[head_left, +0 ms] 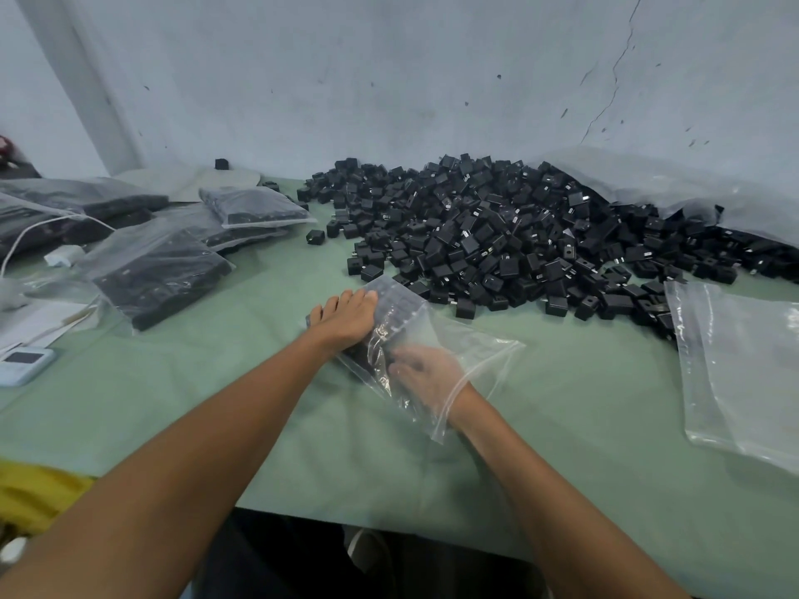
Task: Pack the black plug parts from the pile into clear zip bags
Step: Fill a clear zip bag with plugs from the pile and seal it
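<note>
Outside, left hand point(346, 317) presses open-palmed on the zip bag point(475, 343); right hand's point(426, 369) grip inside cannot be told.

Light: even, diffuse, cool in tone, source out of view. Shadows: soft and faint under the left hand point(346, 317) and along the zip bag point(471, 339) it presses. Glare: a pale sheen on the plastic over the right hand point(426, 373), which reads hazy and slightly blurred, and a stronger sheen on the empty bags point(735, 361) right of the grip. Focus: the pile point(497, 235) beyond the grip is sharp. Distortion: wide-angle bowing at the edges, with forearms stretched toward the bottom corners.
</note>
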